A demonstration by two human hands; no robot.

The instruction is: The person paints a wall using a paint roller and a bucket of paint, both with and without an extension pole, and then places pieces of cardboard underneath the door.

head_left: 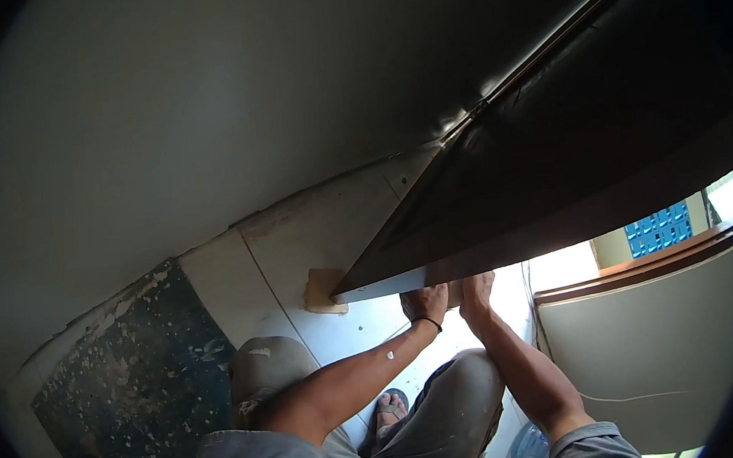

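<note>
A dark door panel (549,146) stands slanting across the right half of the view, its lower corner over a tan block (325,291) on the tiled floor. Against the panel's near edge is my left hand (427,302), with a dark band at its wrist. Close to its right, my right hand (476,291) touches the same edge. Between the two hands shows a small brownish piece (455,294), which both hands seem to hold. The panel's edge partly hides the fingers.
A dark, paint-spotted mat (141,376) lies on the floor at the left, beside the wall (162,142). At the lower right are a clear plastic bottle (530,447) and a pale wall with a thin cable. Blue openwork (659,228) shows through the opening.
</note>
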